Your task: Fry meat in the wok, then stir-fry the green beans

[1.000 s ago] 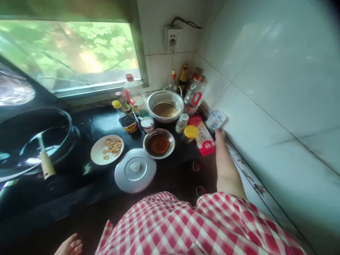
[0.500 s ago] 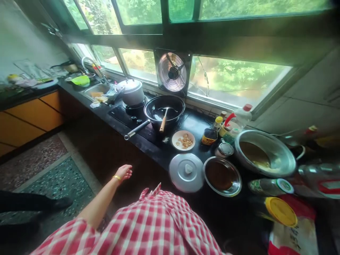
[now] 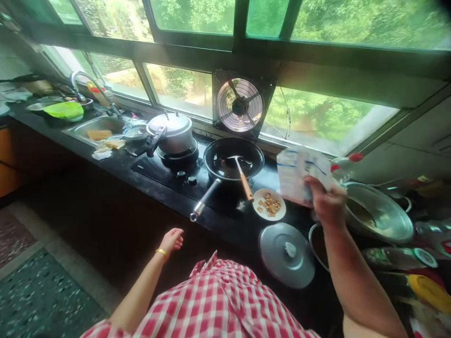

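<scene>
My left hand (image 3: 171,241), with a yellow bangle at the wrist, hangs before the counter edge, fingers curled and nothing seen in them. My right hand (image 3: 326,199) grips a whitish plastic packet (image 3: 289,173) with blue lines, blurred by motion, raised above the counter. Left of the packet, a black wok (image 3: 214,162) with a little liquid sits on the stove. A wooden-handled spatula (image 3: 245,184) rests in the wok, handle over the rim. A white plate (image 3: 260,215) of small brown pieces (image 3: 270,205) lies just below the packet.
A pressure cooker (image 3: 174,134) stands on the left burner, beside the sink (image 3: 79,134). A metal lid (image 3: 276,258) lies at the counter's front. At right are a large metal pot (image 3: 398,220), a partly hidden bowl (image 3: 313,230) and jars (image 3: 391,257). A fan (image 3: 240,105) is set in the window.
My right hand has come into view from the right, holding the packet over the bottles. My view has shifted left and closer to the stove. My left hand stays curled.
</scene>
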A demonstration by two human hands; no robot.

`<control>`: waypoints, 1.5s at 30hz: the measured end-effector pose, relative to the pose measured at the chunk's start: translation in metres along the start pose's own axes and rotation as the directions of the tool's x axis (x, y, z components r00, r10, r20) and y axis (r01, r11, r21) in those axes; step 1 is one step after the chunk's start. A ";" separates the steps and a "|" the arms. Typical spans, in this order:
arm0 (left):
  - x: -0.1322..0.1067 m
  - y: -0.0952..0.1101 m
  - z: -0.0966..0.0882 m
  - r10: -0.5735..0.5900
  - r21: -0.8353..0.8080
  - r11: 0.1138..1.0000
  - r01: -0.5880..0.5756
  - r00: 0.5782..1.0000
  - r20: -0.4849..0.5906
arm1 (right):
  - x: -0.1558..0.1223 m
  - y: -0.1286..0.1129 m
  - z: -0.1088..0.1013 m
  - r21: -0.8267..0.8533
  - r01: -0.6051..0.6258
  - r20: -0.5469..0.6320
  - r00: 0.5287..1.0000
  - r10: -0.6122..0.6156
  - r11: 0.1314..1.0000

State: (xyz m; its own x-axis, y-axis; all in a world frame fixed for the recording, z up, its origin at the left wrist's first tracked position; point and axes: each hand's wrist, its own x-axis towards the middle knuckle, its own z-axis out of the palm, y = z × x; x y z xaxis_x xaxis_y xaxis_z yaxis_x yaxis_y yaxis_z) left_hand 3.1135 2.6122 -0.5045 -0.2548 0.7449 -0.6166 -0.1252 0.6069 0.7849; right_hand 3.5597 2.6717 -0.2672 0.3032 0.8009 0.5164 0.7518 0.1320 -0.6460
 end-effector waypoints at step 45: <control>0.125 0.003 -0.158 -0.176 0.031 0.984 0.174 0.981 0.077 | 0.069 -0.082 0.200 -0.325 -0.060 0.253 0.956 0.148 0.944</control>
State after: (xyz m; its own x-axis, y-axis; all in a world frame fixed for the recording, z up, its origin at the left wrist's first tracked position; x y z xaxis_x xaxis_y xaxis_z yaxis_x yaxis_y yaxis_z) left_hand 2.9293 2.6634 -0.5699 -0.1541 0.6454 -0.7481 -0.1378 0.7357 0.6631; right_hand 3.4021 2.8328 -0.2914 0.2529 0.9332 0.2554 0.8815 -0.1135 -0.4584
